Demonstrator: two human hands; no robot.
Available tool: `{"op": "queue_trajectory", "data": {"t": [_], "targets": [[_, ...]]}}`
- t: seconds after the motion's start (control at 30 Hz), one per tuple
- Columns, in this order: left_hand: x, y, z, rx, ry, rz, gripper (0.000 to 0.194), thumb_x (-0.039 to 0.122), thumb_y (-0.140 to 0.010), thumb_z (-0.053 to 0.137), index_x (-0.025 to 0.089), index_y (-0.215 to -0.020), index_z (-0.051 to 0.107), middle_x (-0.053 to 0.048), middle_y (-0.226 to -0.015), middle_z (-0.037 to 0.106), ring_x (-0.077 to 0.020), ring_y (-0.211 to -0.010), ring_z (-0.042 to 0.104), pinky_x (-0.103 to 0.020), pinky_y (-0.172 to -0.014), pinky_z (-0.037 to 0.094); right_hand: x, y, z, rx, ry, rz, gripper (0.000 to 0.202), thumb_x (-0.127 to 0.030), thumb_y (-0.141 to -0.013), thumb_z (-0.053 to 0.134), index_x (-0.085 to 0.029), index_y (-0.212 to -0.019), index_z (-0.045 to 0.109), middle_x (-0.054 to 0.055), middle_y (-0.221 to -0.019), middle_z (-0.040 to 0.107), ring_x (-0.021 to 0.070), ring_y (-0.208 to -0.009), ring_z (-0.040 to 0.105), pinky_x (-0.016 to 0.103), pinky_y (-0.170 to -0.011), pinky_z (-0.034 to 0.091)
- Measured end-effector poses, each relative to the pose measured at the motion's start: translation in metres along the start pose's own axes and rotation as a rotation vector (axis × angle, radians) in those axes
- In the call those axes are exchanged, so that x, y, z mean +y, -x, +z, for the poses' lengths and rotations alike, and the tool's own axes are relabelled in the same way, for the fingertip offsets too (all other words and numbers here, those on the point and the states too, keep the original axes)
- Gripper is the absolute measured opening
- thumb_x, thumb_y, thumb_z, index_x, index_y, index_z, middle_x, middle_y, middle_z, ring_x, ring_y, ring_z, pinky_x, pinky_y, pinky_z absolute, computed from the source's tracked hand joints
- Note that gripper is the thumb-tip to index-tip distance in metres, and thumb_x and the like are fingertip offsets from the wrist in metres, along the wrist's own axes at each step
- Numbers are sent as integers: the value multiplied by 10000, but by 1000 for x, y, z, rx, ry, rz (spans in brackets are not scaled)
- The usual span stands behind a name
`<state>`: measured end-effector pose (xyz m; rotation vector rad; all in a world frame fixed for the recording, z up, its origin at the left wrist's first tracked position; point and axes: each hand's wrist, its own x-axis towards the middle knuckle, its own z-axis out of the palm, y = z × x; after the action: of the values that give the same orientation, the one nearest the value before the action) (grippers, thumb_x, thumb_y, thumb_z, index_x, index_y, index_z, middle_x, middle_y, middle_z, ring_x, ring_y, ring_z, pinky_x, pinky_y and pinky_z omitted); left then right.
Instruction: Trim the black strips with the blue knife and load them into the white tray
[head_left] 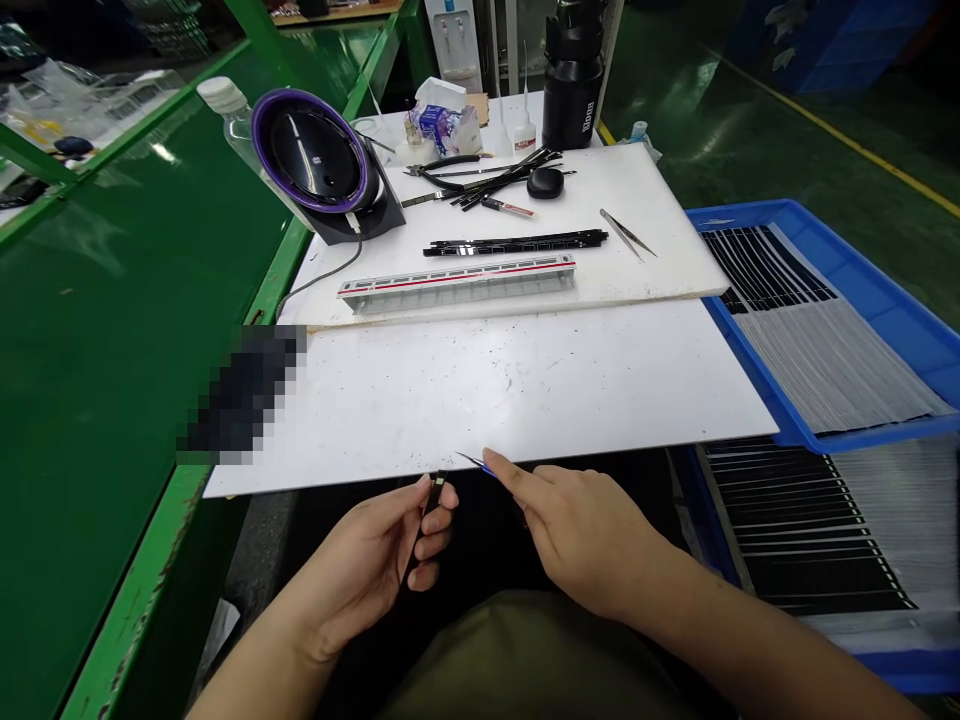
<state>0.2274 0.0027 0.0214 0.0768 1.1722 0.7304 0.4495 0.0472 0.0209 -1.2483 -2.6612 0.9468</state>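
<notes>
Between the thumb and fingers of my left hand (405,535) is a narrow black strip (427,510) with a small pale mark near its upper end. It stands tilted just off the front edge of the white board (495,390). My right hand (574,520) is closed around a slim pointed tool (478,463) with a blue part; its kind is not clear, as the fingers cover most of it. The tool's tip points left, close to the strip's top end but apart from it.
On a white foam slab (630,200) lie a model train car shell (457,284), a black long part (517,243), tweezers (628,233), pliers (442,172) and black strips. A purple-rimmed fan (315,150) stands left. Blue trays (885,290) of strips sit right.
</notes>
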Motion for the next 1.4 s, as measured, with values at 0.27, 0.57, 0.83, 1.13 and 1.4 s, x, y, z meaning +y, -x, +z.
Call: {"op": "queue_trajectory", "data": {"t": [0.27, 0.57, 0.83, 1.13, 1.4], "targets": [[-4, -5, 4, 89, -235, 117, 304, 472, -870, 587, 181, -796, 543, 52, -624, 394, -49, -449, 275, -152, -376, 274, -3, -5, 4, -40, 97, -70, 611, -176, -933, 359, -331, -1516, 261, 15, -847, 678, 187, -655, 618, 301, -547, 308], [-5, -5, 4, 125, -269, 120, 335, 477, -857, 596, 180, -741, 491, 75, -577, 339, -33, -418, 192, -137, -346, 181, -5, -8, 4, -49, 87, -96, 619, -163, -922, 353, -317, -1515, 263, 14, -842, 669, 191, -653, 616, 305, -539, 312], [-11, -7, 14, 197, -230, 145, 327, 481, -842, 611, 184, -761, 501, 76, -579, 344, -31, -412, 190, -132, -336, 173, -11, -5, 11, -62, 154, -55, 644, -168, -906, 374, -298, -1523, 244, 16, -810, 640, 177, -549, 558, 303, -480, 256], [-10, -7, 15, 200, -211, 146, 324, 479, -827, 625, 184, -768, 507, 77, -578, 346, -28, -413, 184, -128, -331, 165, -15, -3, 13, -59, 100, -35, 644, -153, -911, 357, -289, -1528, 238, 24, -825, 635, 177, -574, 570, 297, -503, 277], [-12, -8, 15, 197, -199, 138, 313, 474, -847, 602, 187, -777, 498, 77, -576, 347, -29, -410, 186, -128, -330, 165, -13, -3, 9, -71, -42, -31, 637, -132, -912, 352, -269, -1526, 259, 38, -851, 654, 181, -677, 622, 287, -578, 383]]}}
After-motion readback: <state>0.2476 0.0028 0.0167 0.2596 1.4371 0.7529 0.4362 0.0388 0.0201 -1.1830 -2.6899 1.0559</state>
